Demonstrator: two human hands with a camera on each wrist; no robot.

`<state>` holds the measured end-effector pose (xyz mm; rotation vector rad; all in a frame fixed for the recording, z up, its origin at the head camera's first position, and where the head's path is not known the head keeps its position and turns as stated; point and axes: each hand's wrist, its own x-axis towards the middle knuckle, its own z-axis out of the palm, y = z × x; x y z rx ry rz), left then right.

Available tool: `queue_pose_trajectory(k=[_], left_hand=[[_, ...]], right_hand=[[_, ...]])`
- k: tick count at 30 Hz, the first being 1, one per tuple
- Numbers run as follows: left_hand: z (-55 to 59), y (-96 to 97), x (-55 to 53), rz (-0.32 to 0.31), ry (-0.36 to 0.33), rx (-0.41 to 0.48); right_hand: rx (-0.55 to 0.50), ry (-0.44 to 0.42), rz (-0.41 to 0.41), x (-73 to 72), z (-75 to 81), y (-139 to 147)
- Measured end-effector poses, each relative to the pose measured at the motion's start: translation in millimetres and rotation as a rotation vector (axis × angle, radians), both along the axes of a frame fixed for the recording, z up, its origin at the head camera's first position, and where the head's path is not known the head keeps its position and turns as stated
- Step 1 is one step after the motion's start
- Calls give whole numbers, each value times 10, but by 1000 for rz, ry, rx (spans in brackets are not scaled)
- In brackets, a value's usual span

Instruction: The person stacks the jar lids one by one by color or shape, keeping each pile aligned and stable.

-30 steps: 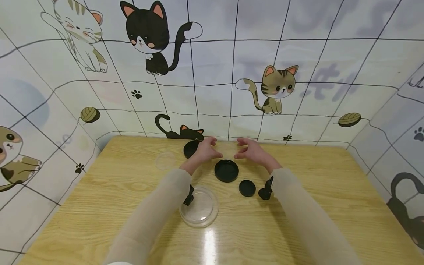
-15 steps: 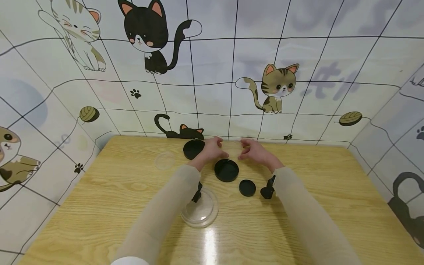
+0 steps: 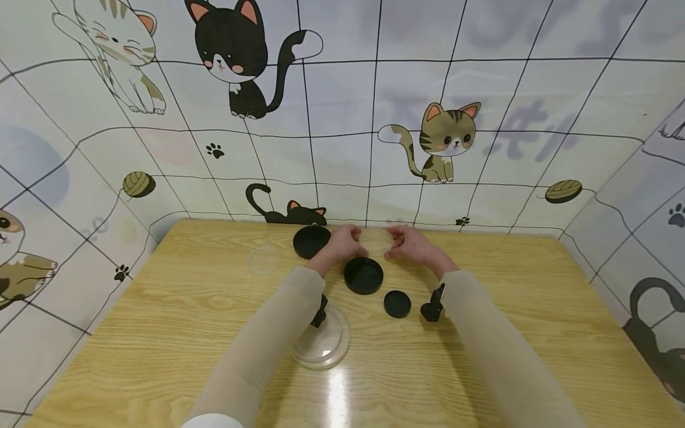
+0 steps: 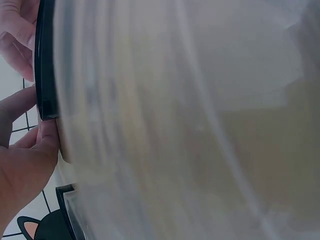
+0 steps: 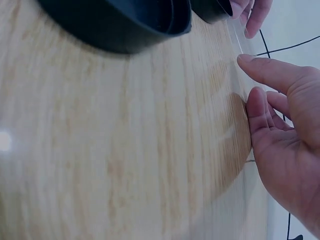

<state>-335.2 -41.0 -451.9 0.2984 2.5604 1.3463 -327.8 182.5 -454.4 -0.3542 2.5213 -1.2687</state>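
Observation:
At the back of the table, my left hand and right hand hold a clear round plastic lid between them, fingers curled at its opposite edges. In the right wrist view, the right thumb and fingers are at the lid's thin edge. Just in front of the hands lies a black round dish. A second black dish is beside my left hand. In the left wrist view, a large clear plastic piece fills most of the picture and hides much of the table.
A smaller black disc lies near the right wrist. A larger clear round dish sits partly under the left forearm. Another faint clear disc is at the left. The cat-printed wall covering rises behind the wooden table.
My left hand has shifted right toward the clear lid, and the fingers of both hands have come in to its edges. The dishes stay where they were.

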Motion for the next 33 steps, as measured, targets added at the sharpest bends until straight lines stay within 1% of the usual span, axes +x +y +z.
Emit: queue_pose_trajectory(k=[5, 9, 14, 19, 22, 25, 28, 30, 33], left_hand=[[43, -12, 19, -20, -16, -5], [101, -51, 36, -40, -33, 4], [210, -131, 45, -55, -27, 38], [339, -235, 120, -83, -33, 87], [395, -320, 190, -103, -31, 127], [441, -407, 284, -121, -21, 179], [486, -495, 416, -120, -2, 214], [518, -552, 517, -105, 6, 223], [554, -647, 677, -99, 24, 235]], right_hand=[[0, 15, -19, 20, 0, -6], [-11, -1, -42, 28, 33, -24], [-55, 3, -51, 81, 147, -45], [-81, 50, -34, 190, 306, -53], [-87, 84, -23, 274, 394, -68], [-96, 110, -23, 379, 477, -93], [-119, 137, -12, 504, 541, -135], [-137, 158, 1, 592, 570, -179], [-174, 169, 26, 724, 585, -252]])
